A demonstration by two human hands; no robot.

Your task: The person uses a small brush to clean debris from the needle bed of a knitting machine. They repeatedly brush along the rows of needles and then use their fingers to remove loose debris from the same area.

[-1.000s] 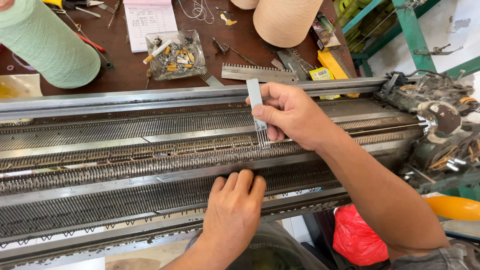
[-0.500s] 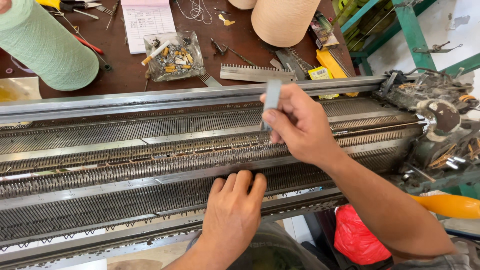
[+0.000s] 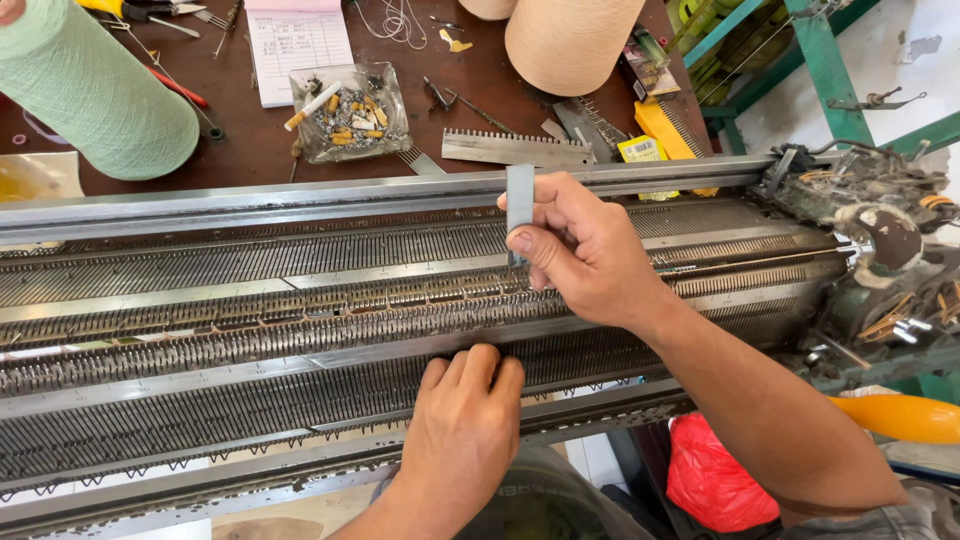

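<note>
A long flat knitting machine bed (image 3: 250, 300) with rows of metal needles spans the view. My right hand (image 3: 585, 250) pinches a small grey metal comb tool (image 3: 519, 205) upright over the rear needle row, its lower end hidden by my thumb. My left hand (image 3: 462, 430) rests flat on the front needle bed, fingers together, holding nothing.
Behind the machine is a brown table with a green yarn cone (image 3: 90, 90), a beige yarn cone (image 3: 572, 40), a clear dish of small scraps (image 3: 345, 110), a toothed metal strip (image 3: 515, 150), paper (image 3: 298, 45) and hand tools. The machine's carriage end (image 3: 880, 235) sits at right.
My right hand has shifted slightly right and lifted the comb tool more upright over the rear needles. My left hand stays put on the front bed.
</note>
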